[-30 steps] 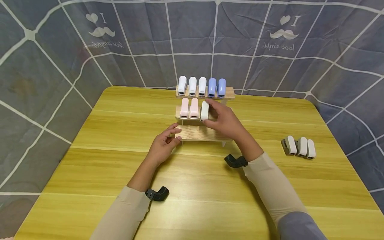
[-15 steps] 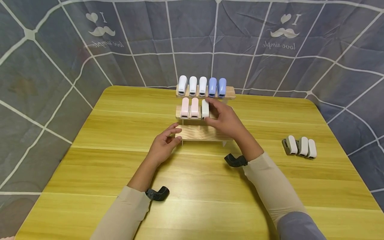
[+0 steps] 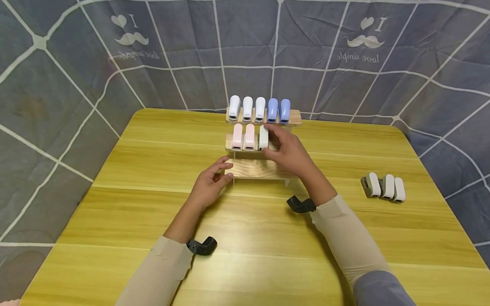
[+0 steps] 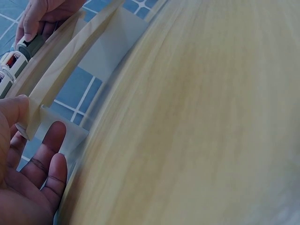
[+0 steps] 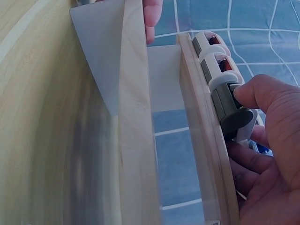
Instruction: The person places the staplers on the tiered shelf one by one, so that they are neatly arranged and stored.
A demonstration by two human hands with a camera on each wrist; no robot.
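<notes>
My right hand (image 3: 289, 151) pinches a white-topped stapler with a dark grey base (image 5: 229, 110), thumb at its front end and fingers at the back. This stapler stands on the middle board (image 5: 204, 126) of a three-step wooden rack, right of two pink staplers (image 3: 243, 137). My left hand (image 3: 208, 182) pinches the left end of the lowest board (image 3: 252, 169), its thumb on the front edge; two of its fingers are spread free in the left wrist view. On the top board (image 3: 295, 117) stand three white staplers (image 3: 247, 109) and two blue staplers (image 3: 278, 110).
Three more white-topped staplers (image 3: 384, 187) with grey bases lie side by side on the right of the wooden table (image 3: 245, 255). Translucent side panels (image 5: 101, 51) support the rack boards. A grey checked curtain (image 3: 245, 46) hangs behind the table.
The stapler under my right hand has shifted slightly back on the middle board, in line with the pink ones. My left hand stays at the rack's end.
</notes>
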